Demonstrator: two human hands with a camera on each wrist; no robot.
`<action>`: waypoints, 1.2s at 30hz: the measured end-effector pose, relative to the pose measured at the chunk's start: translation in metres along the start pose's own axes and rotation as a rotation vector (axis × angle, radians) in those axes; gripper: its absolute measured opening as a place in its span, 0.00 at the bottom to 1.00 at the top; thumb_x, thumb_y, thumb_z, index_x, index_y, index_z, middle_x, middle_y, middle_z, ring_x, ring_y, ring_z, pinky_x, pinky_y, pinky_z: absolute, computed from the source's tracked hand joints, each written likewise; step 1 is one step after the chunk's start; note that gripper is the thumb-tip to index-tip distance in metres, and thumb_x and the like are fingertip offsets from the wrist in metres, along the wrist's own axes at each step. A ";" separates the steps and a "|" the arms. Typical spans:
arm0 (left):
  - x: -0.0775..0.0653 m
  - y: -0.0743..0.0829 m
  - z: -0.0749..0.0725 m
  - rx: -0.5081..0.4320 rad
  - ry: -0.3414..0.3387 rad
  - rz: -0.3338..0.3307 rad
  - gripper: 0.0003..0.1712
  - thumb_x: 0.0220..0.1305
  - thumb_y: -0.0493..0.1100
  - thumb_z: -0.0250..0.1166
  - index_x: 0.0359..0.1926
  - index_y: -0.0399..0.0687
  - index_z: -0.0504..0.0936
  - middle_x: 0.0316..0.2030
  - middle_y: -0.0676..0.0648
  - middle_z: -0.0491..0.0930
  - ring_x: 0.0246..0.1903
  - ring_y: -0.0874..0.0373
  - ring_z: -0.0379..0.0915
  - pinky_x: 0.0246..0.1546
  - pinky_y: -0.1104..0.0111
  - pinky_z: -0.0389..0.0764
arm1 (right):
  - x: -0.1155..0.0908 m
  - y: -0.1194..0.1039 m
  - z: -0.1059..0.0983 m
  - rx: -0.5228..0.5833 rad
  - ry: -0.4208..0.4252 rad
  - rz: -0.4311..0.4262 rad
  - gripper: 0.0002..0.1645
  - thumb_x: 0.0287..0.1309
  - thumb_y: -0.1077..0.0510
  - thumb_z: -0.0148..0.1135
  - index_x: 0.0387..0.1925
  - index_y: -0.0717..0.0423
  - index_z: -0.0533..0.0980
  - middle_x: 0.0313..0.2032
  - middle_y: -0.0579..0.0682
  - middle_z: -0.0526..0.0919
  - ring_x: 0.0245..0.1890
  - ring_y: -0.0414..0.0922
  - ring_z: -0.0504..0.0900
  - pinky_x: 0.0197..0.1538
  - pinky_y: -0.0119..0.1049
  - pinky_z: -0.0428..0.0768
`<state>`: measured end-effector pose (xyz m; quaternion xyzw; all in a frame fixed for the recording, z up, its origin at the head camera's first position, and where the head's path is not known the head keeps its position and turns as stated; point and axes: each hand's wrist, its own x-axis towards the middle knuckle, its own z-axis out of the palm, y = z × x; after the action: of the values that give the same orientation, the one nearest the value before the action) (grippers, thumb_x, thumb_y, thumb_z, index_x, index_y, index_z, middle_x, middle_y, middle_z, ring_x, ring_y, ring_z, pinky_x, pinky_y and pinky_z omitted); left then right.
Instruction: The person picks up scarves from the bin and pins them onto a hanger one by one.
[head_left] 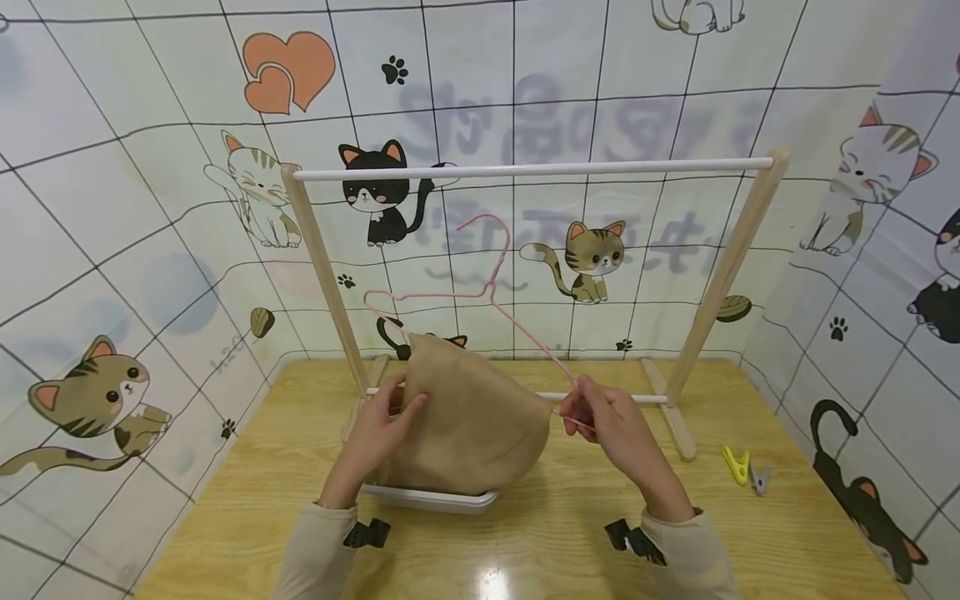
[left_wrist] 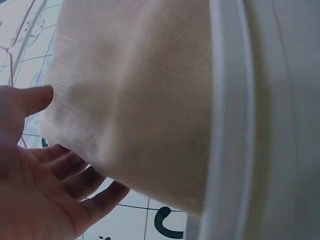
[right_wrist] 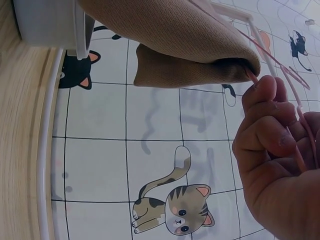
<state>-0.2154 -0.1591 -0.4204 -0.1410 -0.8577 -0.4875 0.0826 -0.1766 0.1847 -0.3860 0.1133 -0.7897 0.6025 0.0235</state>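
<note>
A brown cloth [head_left: 472, 417] hangs folded over the lower bar of a pink wire hanger [head_left: 528, 329], its lower part at a white tray [head_left: 450, 500]. My right hand [head_left: 611, 421] grips the hanger near its right corner, beside the cloth's edge. In the right wrist view, the curled fingers [right_wrist: 265, 125] close round the pink wire, which runs into the cloth's fold. My left hand [head_left: 386, 429] is at the cloth's left edge, thumb spread apart. In the left wrist view, the fingers [left_wrist: 75, 175] are loosely bent, with their tips along the cloth's edge.
A wooden rack with a white top rail [head_left: 525, 170] stands behind the hanger. A yellow clothespin [head_left: 737, 465] and a grey clothespin [head_left: 759, 479] lie on the wooden table [head_left: 600, 542] at the right. Cat-print wall coverings surround the table at the back and both sides.
</note>
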 end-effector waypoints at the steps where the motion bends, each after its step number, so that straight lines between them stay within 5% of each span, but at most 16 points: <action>1: -0.001 -0.001 0.001 -0.003 -0.010 -0.029 0.29 0.73 0.54 0.64 0.67 0.48 0.72 0.53 0.39 0.84 0.51 0.48 0.82 0.52 0.53 0.82 | 0.000 0.000 0.000 0.004 0.002 0.003 0.38 0.81 0.38 0.39 0.33 0.63 0.80 0.24 0.55 0.81 0.21 0.40 0.74 0.24 0.29 0.70; 6: -0.007 -0.008 0.007 -0.003 -0.028 -0.087 0.27 0.68 0.56 0.69 0.62 0.50 0.77 0.48 0.45 0.85 0.43 0.56 0.81 0.46 0.61 0.80 | -0.001 0.000 -0.001 0.016 0.011 0.009 0.38 0.81 0.38 0.39 0.33 0.63 0.81 0.25 0.55 0.81 0.22 0.39 0.74 0.24 0.29 0.72; 15: -0.011 -0.014 0.017 -0.053 -0.067 -0.085 0.28 0.64 0.56 0.73 0.60 0.52 0.78 0.49 0.48 0.82 0.46 0.57 0.80 0.52 0.57 0.78 | 0.000 0.005 -0.002 0.026 0.013 -0.005 0.38 0.81 0.39 0.38 0.33 0.63 0.81 0.24 0.55 0.81 0.21 0.41 0.74 0.24 0.30 0.71; 23: -0.013 -0.009 0.015 -0.127 0.035 0.022 0.37 0.66 0.46 0.72 0.73 0.56 0.67 0.44 0.40 0.86 0.37 0.55 0.84 0.39 0.64 0.82 | 0.001 0.010 -0.001 0.035 -0.007 -0.020 0.38 0.82 0.40 0.37 0.32 0.64 0.80 0.24 0.55 0.80 0.21 0.41 0.73 0.23 0.29 0.70; 29: -0.010 -0.001 0.013 -0.165 0.109 0.129 0.32 0.70 0.41 0.68 0.72 0.49 0.70 0.38 0.38 0.87 0.31 0.59 0.84 0.33 0.67 0.82 | 0.002 0.009 0.001 0.048 -0.016 -0.018 0.38 0.82 0.39 0.37 0.32 0.64 0.80 0.24 0.55 0.80 0.20 0.40 0.72 0.23 0.29 0.70; 36: -0.005 0.012 0.006 -0.267 0.101 0.095 0.34 0.69 0.36 0.67 0.74 0.46 0.69 0.36 0.36 0.87 0.28 0.61 0.83 0.31 0.67 0.83 | 0.002 0.008 0.006 0.037 -0.034 -0.027 0.36 0.82 0.40 0.38 0.31 0.63 0.78 0.24 0.56 0.79 0.20 0.39 0.72 0.24 0.29 0.70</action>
<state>-0.2071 -0.1486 -0.4149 -0.1667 -0.7724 -0.5991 0.1292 -0.1796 0.1809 -0.3945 0.1344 -0.7772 0.6145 0.0161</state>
